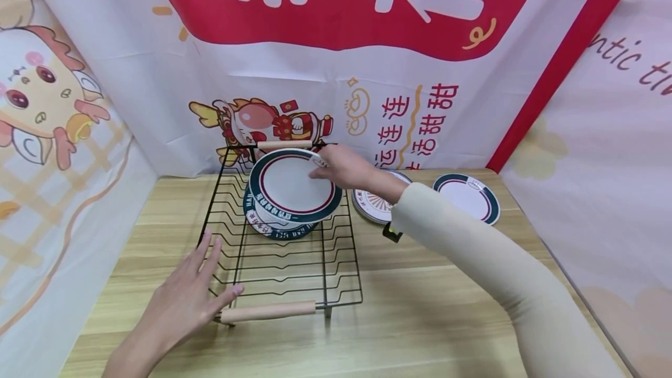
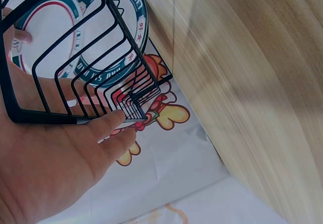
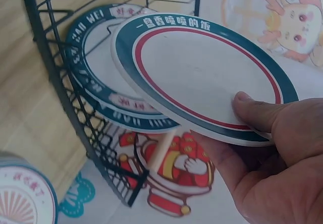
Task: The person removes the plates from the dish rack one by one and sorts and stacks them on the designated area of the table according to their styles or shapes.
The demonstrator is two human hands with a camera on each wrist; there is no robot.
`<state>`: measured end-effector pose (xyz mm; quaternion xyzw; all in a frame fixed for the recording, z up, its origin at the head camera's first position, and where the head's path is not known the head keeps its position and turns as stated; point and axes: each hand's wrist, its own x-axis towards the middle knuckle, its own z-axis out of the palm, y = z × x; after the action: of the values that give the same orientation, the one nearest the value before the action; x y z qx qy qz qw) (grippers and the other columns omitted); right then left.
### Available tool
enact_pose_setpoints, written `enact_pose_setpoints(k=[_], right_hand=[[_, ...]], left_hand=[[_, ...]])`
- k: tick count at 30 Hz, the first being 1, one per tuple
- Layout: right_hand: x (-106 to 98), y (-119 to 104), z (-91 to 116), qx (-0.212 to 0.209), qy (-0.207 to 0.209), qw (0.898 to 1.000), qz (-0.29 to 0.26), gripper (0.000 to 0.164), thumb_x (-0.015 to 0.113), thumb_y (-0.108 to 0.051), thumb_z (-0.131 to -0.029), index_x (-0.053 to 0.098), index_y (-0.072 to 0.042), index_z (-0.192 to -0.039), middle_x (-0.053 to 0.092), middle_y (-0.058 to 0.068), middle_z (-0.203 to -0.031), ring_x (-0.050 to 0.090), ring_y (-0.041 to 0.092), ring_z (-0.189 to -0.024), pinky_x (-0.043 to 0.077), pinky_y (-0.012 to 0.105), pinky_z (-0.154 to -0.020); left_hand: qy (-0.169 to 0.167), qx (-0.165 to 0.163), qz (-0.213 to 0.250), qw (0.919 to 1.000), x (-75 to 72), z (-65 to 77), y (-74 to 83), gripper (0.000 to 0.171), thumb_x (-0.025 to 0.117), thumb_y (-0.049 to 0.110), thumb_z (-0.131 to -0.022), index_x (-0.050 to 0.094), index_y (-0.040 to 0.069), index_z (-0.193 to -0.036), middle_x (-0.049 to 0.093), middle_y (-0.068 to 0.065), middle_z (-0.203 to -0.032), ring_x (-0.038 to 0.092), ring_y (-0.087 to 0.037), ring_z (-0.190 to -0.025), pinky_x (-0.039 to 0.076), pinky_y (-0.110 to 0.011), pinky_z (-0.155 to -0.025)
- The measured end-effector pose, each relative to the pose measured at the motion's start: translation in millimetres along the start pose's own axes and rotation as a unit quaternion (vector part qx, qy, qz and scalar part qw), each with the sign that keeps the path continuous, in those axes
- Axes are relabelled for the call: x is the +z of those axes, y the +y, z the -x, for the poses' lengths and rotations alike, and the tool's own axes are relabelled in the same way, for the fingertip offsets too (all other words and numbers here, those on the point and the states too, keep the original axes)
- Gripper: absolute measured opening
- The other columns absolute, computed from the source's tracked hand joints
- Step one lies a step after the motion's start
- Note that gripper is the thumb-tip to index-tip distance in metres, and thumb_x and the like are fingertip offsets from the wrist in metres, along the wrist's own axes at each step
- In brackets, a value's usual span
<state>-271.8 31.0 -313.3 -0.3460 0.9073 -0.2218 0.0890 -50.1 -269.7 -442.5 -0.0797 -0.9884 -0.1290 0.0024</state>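
Note:
My right hand (image 1: 346, 168) pinches a white plate (image 1: 296, 182) with a green rim and a red inner ring. In the right wrist view its thumb (image 3: 252, 110) lies on the plate's face, with fingers underneath. The held plate tilts over the back half of a black wire dish rack (image 1: 324, 255). Behind it, another green-rimmed plate (image 3: 96, 47) with lettering leans in the rack, partly hidden by the held plate. My left hand (image 1: 184, 293) rests at the rack's left front corner, its fingers spread along the wires, thumb close to the front wooden handle (image 1: 268, 311).
Right of the rack lies a small stack of plates (image 1: 370, 206) with a fan-like pattern, partly behind my right forearm. Farther right, a green-rimmed plate (image 1: 467, 197) lies on the wooden table (image 1: 420, 308). Printed cloth (image 1: 294, 69) hangs behind and at both sides.

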Motion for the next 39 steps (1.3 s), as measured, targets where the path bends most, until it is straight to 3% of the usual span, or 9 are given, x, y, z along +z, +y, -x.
enact_pose_setpoints(k=[2,5,10,16,21,25,31,39], right_hand=[[-8,3,4,0.005,0.005,1.0,-0.017,0.028,0.074,-0.018,-0.101,0.062,-0.009,-0.078,0.051,-0.001,-0.064,0.041,0.01,-0.054,0.036,0.023,-0.051],[-20,9,10,0.013,0.008,0.999,-0.041,0.02,0.073,-0.015,-0.101,0.069,-0.003,-0.087,0.064,0.005,-0.071,0.054,0.013,-0.056,0.046,0.022,-0.052],[-41,19,26,0.046,0.022,0.997,-0.054,0.02,0.072,-0.017,-0.103,0.073,0.0,-0.112,0.076,0.013,-0.087,0.073,0.022,-0.068,0.061,0.028,-0.059],[-65,43,43,0.076,0.066,0.993,-0.068,0.027,0.074,-0.017,-0.102,0.072,0.002,-0.12,0.077,0.016,-0.087,0.076,0.024,-0.07,0.064,0.033,-0.064],[-85,66,57,0.124,0.093,0.985,-0.073,0.03,0.076,-0.02,-0.101,0.072,0.002,-0.12,0.077,0.018,-0.089,0.074,0.025,-0.069,0.059,0.027,-0.059],[-99,87,71,0.18,0.103,0.975,-0.083,0.034,0.075,-0.025,-0.101,0.069,0.002,-0.122,0.076,0.021,-0.094,0.072,0.025,-0.07,0.057,0.024,-0.059],[-116,119,96,0.227,0.107,0.964,-0.091,0.043,0.073,-0.034,-0.102,0.066,-0.001,-0.129,0.077,0.021,-0.105,0.076,0.026,-0.081,0.061,0.024,-0.07],[-123,171,132,0.285,0.105,0.95,-0.064,0.051,0.071,-0.041,-0.102,0.065,0.001,-0.129,0.077,0.019,-0.101,0.075,0.026,-0.082,0.065,0.034,-0.079]], left_hand=[[-0.003,-0.003,0.001,1.0,0.1,-0.2,0.1,0.106,0.054,0.071,-0.1,0.011,0.003,-0.169,-0.003,-0.017,-0.177,0.028,-0.063,-0.148,0.038,-0.08,-0.107],[-0.006,-0.006,0.004,1.0,0.3,-0.3,0.2,0.105,0.055,0.069,-0.101,0.011,0.003,-0.169,-0.002,-0.018,-0.177,0.028,-0.064,-0.147,0.037,-0.081,-0.106],[-0.007,-0.004,0.007,0.9999,0.1,-0.5,0.7,0.105,0.056,0.068,-0.101,0.011,0.003,-0.169,-0.003,-0.017,-0.177,0.028,-0.064,-0.147,0.037,-0.08,-0.107],[-0.007,-0.002,0.008,0.9999,0.5,0.0,1.3,0.106,0.054,0.07,-0.101,0.011,0.002,-0.169,-0.005,-0.016,-0.177,0.028,-0.064,-0.147,0.036,-0.079,-0.109],[-0.006,-0.002,0.006,1.0,1.0,0.1,0.3,0.105,0.055,0.069,-0.101,0.011,0.002,-0.169,-0.005,-0.017,-0.177,0.027,-0.063,-0.148,0.036,-0.079,-0.109],[-0.009,-0.002,0.007,0.9999,1.3,-1.0,-0.8,0.105,0.055,0.069,-0.101,0.009,0.003,-0.169,-0.006,-0.016,-0.177,0.026,-0.063,-0.149,0.035,-0.079,-0.11],[-0.01,0.0,0.007,0.9999,0.6,-4.0,-2.0,0.106,0.055,0.069,-0.101,0.009,0.002,-0.169,-0.008,-0.016,-0.177,0.026,-0.063,-0.149,0.033,-0.077,-0.113],[-0.014,-0.002,0.008,0.9999,1.6,-1.5,0.0,0.107,0.055,0.07,-0.101,0.008,0.002,-0.169,-0.011,-0.013,-0.176,0.026,-0.064,-0.148,0.033,-0.078,-0.112]])
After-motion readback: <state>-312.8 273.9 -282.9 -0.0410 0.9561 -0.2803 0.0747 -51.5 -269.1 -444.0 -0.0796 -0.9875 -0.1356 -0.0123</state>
